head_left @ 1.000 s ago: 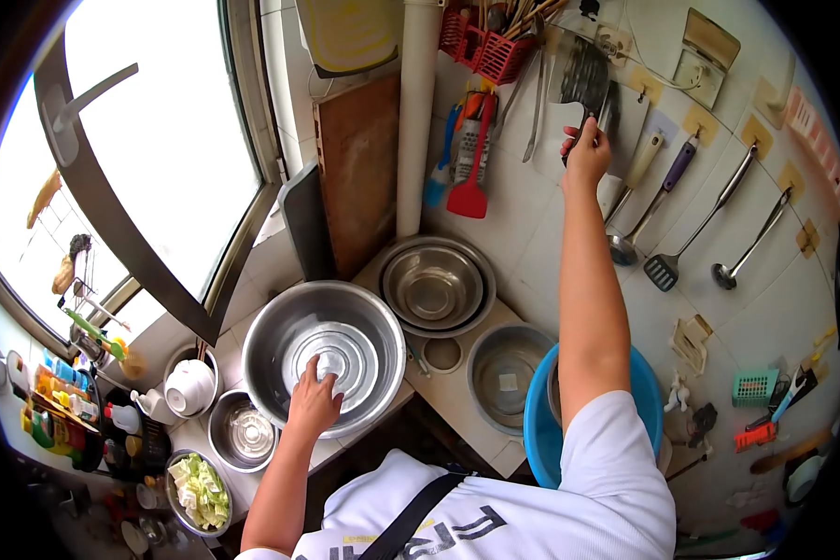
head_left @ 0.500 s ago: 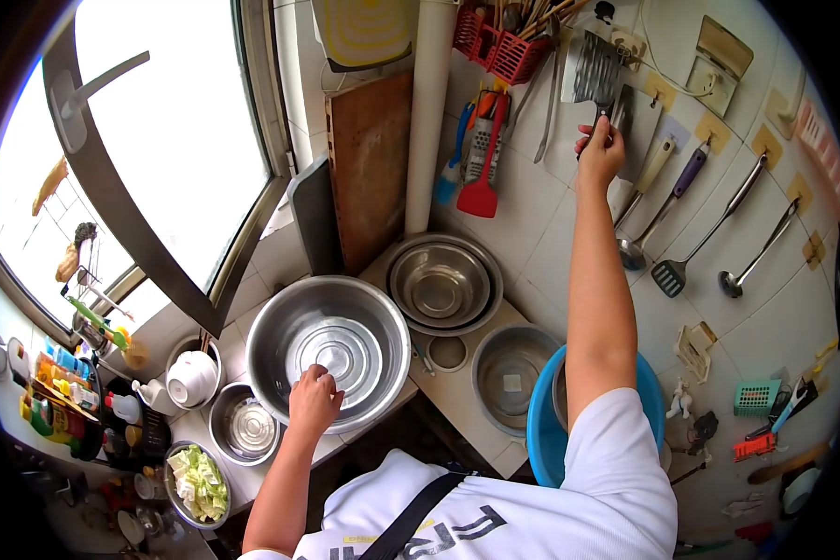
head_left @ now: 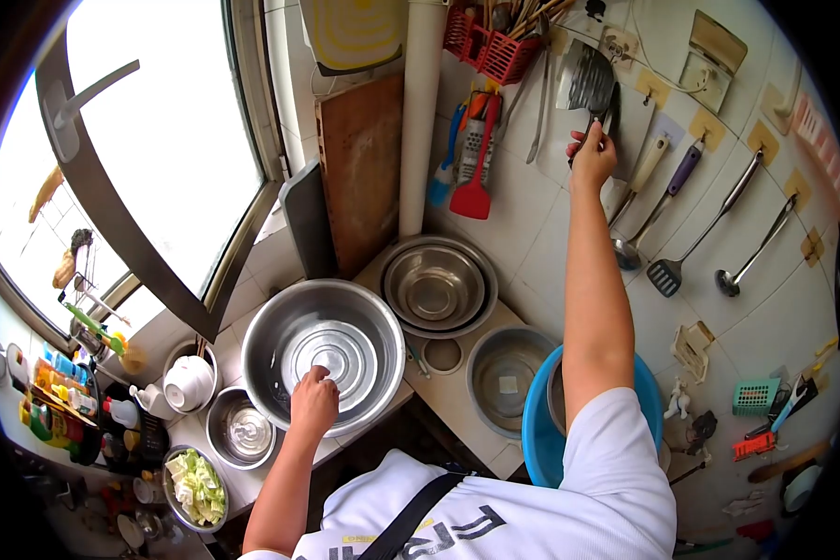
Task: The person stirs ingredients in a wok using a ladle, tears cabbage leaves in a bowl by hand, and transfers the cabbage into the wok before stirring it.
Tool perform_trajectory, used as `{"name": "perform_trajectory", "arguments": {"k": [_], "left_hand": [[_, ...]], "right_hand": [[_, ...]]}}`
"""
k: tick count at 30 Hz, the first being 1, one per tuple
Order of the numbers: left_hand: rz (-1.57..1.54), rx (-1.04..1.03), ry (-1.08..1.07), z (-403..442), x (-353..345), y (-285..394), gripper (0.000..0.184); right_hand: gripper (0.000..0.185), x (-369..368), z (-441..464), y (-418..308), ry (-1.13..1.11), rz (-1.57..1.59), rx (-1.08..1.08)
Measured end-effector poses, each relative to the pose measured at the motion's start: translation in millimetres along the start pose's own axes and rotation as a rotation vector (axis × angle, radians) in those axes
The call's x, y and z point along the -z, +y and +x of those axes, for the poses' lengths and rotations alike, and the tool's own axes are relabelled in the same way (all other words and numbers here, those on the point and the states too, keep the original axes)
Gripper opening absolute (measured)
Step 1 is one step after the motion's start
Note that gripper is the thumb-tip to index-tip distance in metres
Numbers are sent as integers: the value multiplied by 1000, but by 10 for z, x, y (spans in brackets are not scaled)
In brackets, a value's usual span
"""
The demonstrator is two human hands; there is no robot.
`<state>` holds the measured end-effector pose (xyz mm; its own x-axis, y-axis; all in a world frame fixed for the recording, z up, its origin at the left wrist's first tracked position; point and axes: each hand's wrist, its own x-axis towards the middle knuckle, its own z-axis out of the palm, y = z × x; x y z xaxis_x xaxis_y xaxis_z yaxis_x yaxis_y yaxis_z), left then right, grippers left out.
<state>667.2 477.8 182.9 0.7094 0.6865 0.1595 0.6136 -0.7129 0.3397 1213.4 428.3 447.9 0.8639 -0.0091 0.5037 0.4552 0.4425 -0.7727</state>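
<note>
My right hand (head_left: 593, 149) is raised at the wall, its fingers closed around the dark handle of a slotted metal spatula (head_left: 588, 79). The spatula's blade points up. Near it hang a flat metal blade (head_left: 630, 121) and a purple-handled ladle (head_left: 687, 170). Over the near side of a large steel basin (head_left: 345, 322) is my left hand (head_left: 315, 399), its fingers curled in and no object visible in them. Its palm side is hidden. The basin shows only its ringed bottom.
Nested steel bowls (head_left: 434, 289), a steel pot (head_left: 509, 373) and a blue tub (head_left: 541, 420) stand to the right. A small bowl (head_left: 243, 429) and a bowl of chopped cabbage (head_left: 196, 488) are at left. An open window (head_left: 159, 121) juts in; a red rack (head_left: 495, 51) hangs above.
The fingers of my left hand were spread a second ago and are now curled in. My right hand still holds the spatula at the wall, with only slight movement. The view has shifted slightly.
</note>
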Motion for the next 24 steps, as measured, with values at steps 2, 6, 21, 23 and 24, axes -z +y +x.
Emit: {"name": "perform_trajectory", "arguments": {"k": [2, 6, 21, 23, 24], "left_hand": [[-18, 6, 8, 6, 17, 31, 12], [-52, -25, -1, 47, 49, 66, 17], [-240, -281, -33, 33, 83, -16, 7], [-258, -289, -19, -19, 47, -61, 10], [-260, -278, -21, -40, 40, -85, 10]], "right_hand": [[41, 12, 14, 44, 21, -24, 12], [47, 195, 324, 502, 110, -545, 239], [31, 1229, -185, -670, 256, -1057, 310], [35, 1422, 134, -819, 305, -1110, 389], [36, 1505, 297, -892, 303, -1162, 386]]}}
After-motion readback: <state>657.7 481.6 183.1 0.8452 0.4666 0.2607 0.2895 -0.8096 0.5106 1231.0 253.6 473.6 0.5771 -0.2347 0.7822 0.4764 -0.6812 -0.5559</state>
